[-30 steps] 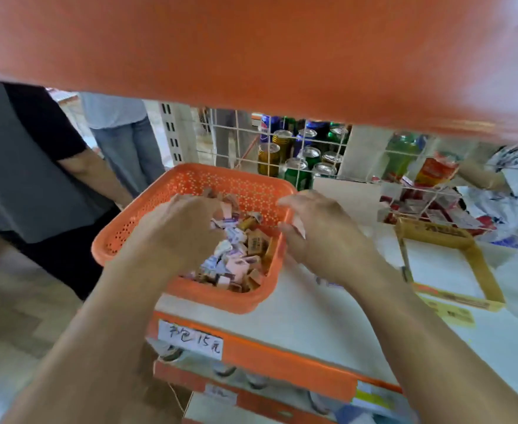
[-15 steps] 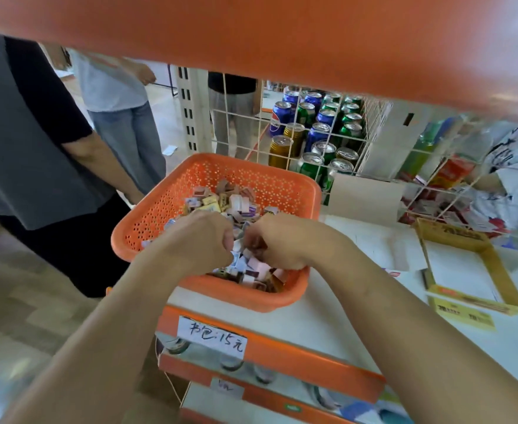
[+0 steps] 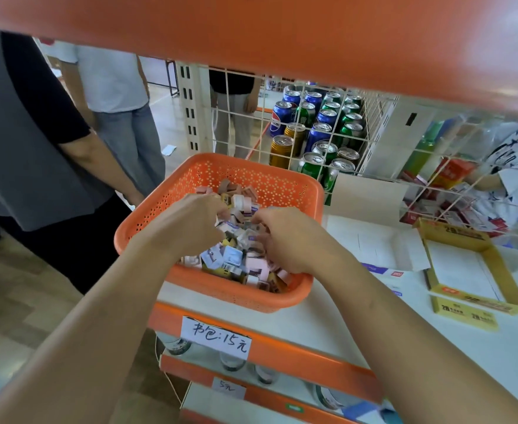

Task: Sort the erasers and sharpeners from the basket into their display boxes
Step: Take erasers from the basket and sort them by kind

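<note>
Up close, the head view shows an orange perforated basket (image 3: 260,182) sitting on a white shelf (image 3: 328,325), near its front left corner. It holds a jumbled heap of small erasers and sharpeners (image 3: 236,258) in pink, white, blue and yellow wrappers.

Both arms reach in from the bottom of the frame. The left hand (image 3: 187,224) lies over the left side of the heap, knuckles up and fingers curled down among the pieces. The right hand (image 3: 291,240) is just beside it on the right side, fingers bent the same way. The two sets of fingertips nearly meet over the middle of the heap. The tips are buried in the pieces, so I cannot tell whether either hand has one pinched.

To the right on the same shelf, well apart from the basket, lies a yellow display box (image 3: 453,232) with a bare white floor. A flattened white carton (image 3: 383,246) lies between it and the basket.

Behind the basket a white wire grid (image 3: 282,96) fences off rows of drink cans (image 3: 318,133). A handwritten price label (image 3: 216,338) is stuck on the orange shelf edge below. A person in a grey top (image 3: 22,133) stands at the left.
</note>
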Motion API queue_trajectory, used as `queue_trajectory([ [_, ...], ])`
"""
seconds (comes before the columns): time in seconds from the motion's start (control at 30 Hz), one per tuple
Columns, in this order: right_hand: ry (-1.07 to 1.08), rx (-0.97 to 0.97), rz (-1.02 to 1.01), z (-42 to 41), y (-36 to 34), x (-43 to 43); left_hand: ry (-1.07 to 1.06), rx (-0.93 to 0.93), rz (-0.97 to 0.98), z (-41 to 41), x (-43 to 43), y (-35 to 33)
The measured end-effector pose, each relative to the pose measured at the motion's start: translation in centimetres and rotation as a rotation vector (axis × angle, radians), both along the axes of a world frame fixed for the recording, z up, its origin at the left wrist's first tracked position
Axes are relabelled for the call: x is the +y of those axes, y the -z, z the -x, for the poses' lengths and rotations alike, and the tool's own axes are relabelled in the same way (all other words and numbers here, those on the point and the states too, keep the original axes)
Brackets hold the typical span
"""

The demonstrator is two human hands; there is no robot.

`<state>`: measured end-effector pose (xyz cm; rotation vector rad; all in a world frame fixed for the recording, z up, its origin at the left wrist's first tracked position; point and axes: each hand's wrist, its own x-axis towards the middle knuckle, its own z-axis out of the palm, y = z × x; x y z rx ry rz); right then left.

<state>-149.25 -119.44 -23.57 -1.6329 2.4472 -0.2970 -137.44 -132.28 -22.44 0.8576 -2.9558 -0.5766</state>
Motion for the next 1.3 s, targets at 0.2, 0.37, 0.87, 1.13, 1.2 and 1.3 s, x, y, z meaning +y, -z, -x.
queue_trajectory([
  [0.2,0.083,-0.079,0.244,0.2,0.3,0.6,0.061,-0.323,0.119,3.1,0.7,-0.5],
  [0.37,0.138,-0.22,0.387,0.2,-0.4,1.5,0.107,-0.327,0.225,4.1,1.0,-1.0],
  [0.87,0.612,-0.832,0.916,3.8,-0.6,11.1,0.32,0.522,-0.039,4.6,9.5,-2.7],
  [1.13,0.705,-0.722,0.714,4.7,1.5,17.7,0.489,0.394,-0.028,7.3,16.8,0.0],
  [1.2,0.698,-0.701,0.61,4.7,2.6,18.9,0.474,0.29,-0.059,7.3,17.9,2.1],
  [1.3,0.723,-0.642,0.516,4.8,4.2,20.1,0.441,0.185,-0.054,7.3,18.0,4.7],
])
